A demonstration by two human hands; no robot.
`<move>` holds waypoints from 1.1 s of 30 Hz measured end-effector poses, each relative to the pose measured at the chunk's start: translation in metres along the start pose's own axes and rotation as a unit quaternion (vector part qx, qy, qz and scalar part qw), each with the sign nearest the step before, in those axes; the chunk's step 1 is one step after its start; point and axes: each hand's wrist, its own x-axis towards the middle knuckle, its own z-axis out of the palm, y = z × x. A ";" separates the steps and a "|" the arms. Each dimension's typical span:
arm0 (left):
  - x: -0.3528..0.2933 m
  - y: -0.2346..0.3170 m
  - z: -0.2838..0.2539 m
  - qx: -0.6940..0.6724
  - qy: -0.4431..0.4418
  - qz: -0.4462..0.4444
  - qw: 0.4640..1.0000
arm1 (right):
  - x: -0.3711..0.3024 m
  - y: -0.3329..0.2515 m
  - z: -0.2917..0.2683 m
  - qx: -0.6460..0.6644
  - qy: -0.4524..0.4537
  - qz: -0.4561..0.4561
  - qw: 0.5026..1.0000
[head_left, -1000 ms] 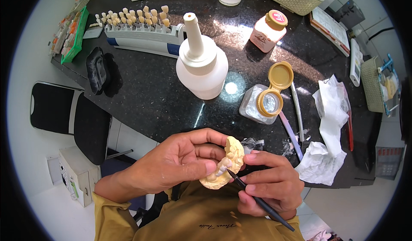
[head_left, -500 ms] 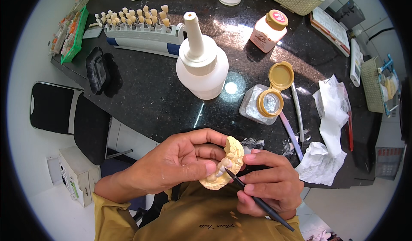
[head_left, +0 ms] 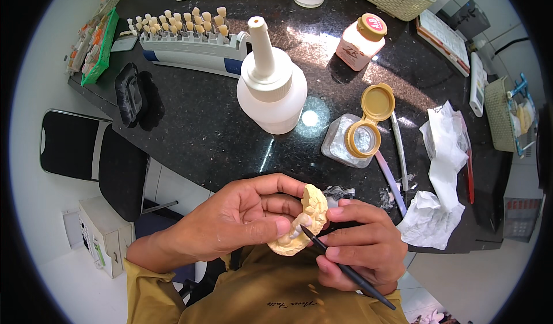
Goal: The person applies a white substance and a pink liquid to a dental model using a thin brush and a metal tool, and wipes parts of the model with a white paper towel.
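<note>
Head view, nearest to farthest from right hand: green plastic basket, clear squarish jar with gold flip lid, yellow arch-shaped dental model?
1. Yellow arch-shaped dental model, just left of right hand
2. Clear squarish jar with gold flip lid, ahead
3. Green plastic basket, far upper left

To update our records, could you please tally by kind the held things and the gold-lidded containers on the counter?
Curved yellow dental model, in the left hand: 1
Slim black pen-shaped tool, in the right hand: 1
Gold-lidded containers, clear squarish jar and pink squarish bottle: 2
Total: 4
</note>
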 end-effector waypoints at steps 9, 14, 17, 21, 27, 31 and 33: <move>0.001 0.002 0.004 0.031 0.012 -0.003 0.999 | -0.019 -0.009 -0.016 0.098 0.093 0.080 0.988; 0.000 0.001 0.005 0.028 0.030 0.010 0.999 | -0.016 -0.007 -0.025 -0.062 0.033 0.172 0.983; 0.000 0.001 0.006 0.035 0.034 0.017 0.999 | -0.017 -0.009 -0.026 -0.092 -0.015 0.208 0.974; 0.001 0.000 0.005 0.040 0.033 0.024 0.998 | -0.019 -0.004 -0.027 -0.093 0.013 0.190 0.977; 0.001 -0.001 0.004 0.035 0.029 0.026 0.999 | -0.015 -0.004 -0.026 -0.086 -0.006 0.191 0.978; 0.001 0.000 0.005 0.033 0.029 0.022 0.999 | -0.016 -0.003 -0.027 -0.091 -0.005 0.189 0.978; 0.001 0.001 0.005 0.035 0.030 0.019 0.999 | -0.018 -0.003 -0.026 -0.092 0.007 0.185 0.978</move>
